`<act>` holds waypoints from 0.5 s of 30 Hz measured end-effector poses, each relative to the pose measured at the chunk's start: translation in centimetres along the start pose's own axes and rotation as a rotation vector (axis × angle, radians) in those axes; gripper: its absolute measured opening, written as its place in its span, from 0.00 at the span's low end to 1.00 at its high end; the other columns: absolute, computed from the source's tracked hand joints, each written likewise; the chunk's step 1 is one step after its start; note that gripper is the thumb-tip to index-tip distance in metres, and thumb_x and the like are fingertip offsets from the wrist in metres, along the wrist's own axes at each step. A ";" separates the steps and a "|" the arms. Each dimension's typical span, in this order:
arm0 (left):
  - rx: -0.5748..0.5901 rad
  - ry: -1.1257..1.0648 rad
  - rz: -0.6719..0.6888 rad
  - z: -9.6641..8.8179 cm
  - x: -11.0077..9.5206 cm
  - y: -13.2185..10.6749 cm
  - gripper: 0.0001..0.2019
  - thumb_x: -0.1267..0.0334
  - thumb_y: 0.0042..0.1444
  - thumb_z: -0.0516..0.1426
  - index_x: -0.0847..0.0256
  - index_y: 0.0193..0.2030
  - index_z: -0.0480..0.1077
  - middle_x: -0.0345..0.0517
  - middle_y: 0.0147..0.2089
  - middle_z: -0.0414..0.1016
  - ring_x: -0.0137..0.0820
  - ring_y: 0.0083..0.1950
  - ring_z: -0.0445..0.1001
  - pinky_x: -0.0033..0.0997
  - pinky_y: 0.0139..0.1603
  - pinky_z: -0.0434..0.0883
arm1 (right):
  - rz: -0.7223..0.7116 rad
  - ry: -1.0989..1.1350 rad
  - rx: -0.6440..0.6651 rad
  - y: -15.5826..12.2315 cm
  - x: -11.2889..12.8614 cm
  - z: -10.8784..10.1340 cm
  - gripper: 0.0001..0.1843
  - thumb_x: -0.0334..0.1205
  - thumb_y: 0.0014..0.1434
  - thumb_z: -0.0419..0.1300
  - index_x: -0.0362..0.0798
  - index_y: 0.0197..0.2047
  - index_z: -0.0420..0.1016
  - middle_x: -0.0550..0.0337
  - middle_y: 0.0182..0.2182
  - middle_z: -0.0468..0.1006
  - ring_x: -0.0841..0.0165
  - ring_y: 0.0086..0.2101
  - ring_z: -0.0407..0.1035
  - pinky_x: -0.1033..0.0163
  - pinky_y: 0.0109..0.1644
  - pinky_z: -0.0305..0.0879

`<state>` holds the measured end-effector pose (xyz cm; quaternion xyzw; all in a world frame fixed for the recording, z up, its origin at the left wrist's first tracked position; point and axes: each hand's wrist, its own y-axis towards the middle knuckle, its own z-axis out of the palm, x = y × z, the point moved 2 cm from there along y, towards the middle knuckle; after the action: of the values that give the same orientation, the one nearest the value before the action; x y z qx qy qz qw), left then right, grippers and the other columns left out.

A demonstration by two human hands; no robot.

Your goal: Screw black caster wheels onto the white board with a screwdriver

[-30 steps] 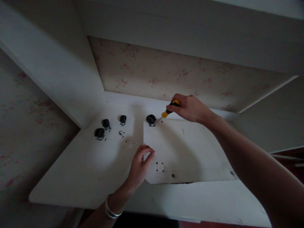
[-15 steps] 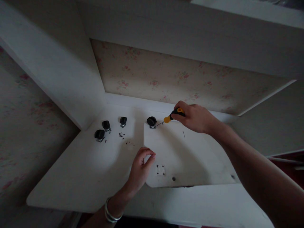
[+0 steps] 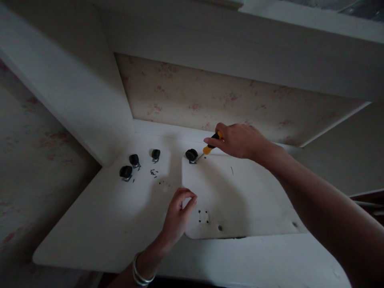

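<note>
My right hand (image 3: 235, 138) grips a yellow-and-black screwdriver (image 3: 207, 149). Its tip meets the metal plate of a black caster (image 3: 191, 155) at the far left corner of a white panel (image 3: 258, 196). Near the panel's left edge, my left hand (image 3: 179, 210) has thumb and fingertips pinched together; whatever may be between them is too small to name. A square mark with screw holes (image 3: 203, 217) lies on the panel just right of that hand.
Three loose casters (image 3: 134, 161) stand to the left on the white tabletop (image 3: 99, 224). Several screws (image 3: 154, 173) lie beside them. A wall with flowered paper (image 3: 195, 96) rises behind, and a white overhang (image 3: 210, 44) crosses above.
My right hand has shifted slightly left and up, and the screwdriver stands steeper, its tip still at the caster plate. My left hand keeps its pinch in nearly the same place.
</note>
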<state>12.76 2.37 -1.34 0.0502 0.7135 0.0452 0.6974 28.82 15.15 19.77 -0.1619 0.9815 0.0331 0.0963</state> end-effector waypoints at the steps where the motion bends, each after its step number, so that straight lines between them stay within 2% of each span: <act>1: 0.000 -0.007 0.000 0.0 0.0 0.0 0.03 0.62 0.60 0.58 0.57 0.36 0.72 0.43 0.40 0.70 0.33 0.42 0.69 0.33 0.44 0.64 | -0.044 0.061 0.018 -0.1 0.1 0.0 0.37 0.68 0.61 0.43 0.47 0.58 0.65 0.45 0.40 0.81 0.52 0.36 0.74 0.57 0.34 0.60; 3: -0.002 -0.022 0.001 0.1 -0.1 0.0 0.03 0.62 0.59 0.58 0.57 0.36 0.72 0.43 0.40 0.70 0.32 0.42 0.69 0.33 0.43 0.64 | -0.117 0.123 0.042 -0.2 0.5 0.0 0.33 0.64 0.62 0.46 0.49 0.61 0.61 0.47 0.42 0.81 0.54 0.37 0.75 0.58 0.35 0.60; 4: -0.002 -0.026 0.001 0.1 -0.1 0.0 0.03 0.63 0.59 0.58 0.57 0.36 0.72 0.43 0.40 0.70 0.32 0.42 0.69 0.33 0.43 0.63 | -0.124 0.102 0.036 -0.3 0.7 0.0 0.31 0.63 0.62 0.46 0.50 0.59 0.63 0.47 0.41 0.81 0.54 0.36 0.75 0.58 0.35 0.60; 6: 0.001 -0.025 -0.001 0.1 -0.1 0.1 0.03 0.63 0.59 0.58 0.57 0.36 0.72 0.43 0.40 0.70 0.32 0.42 0.69 0.33 0.44 0.63 | -0.083 -0.016 -0.010 -0.3 1.0 0.0 0.30 0.63 0.63 0.44 0.49 0.51 0.69 0.45 0.38 0.81 0.51 0.36 0.75 0.57 0.34 0.59; 8: 0.006 -0.017 -0.002 0.1 0.0 0.1 0.03 0.63 0.60 0.58 0.57 0.36 0.72 0.43 0.40 0.70 0.33 0.43 0.69 0.33 0.45 0.64 | -0.030 -0.088 -0.043 0.0 1.2 -0.2 0.32 0.64 0.63 0.40 0.48 0.50 0.70 0.42 0.36 0.81 0.49 0.35 0.75 0.56 0.33 0.59; 12: 0.008 -0.001 -0.011 -0.1 0.2 0.1 0.05 0.60 0.60 0.58 0.57 0.37 0.72 0.44 0.40 0.70 0.33 0.42 0.69 0.33 0.46 0.64 | -0.163 0.088 0.091 0.4 1.3 -0.4 0.29 0.63 0.62 0.47 0.51 0.56 0.63 0.47 0.41 0.81 0.56 0.36 0.74 0.60 0.34 0.59; 15: 0.008 -0.005 0.000 -0.1 0.1 0.0 0.05 0.60 0.60 0.58 0.57 0.37 0.72 0.44 0.40 0.70 0.34 0.42 0.69 0.34 0.47 0.65 | -0.162 0.031 0.073 0.7 1.4 -0.7 0.30 0.65 0.60 0.49 0.51 0.53 0.67 0.46 0.40 0.80 0.55 0.37 0.74 0.59 0.35 0.61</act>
<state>12.68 2.42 -1.39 0.0531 0.7119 0.0420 0.6990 27.16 15.29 20.20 -0.2375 0.9672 -0.0130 0.0894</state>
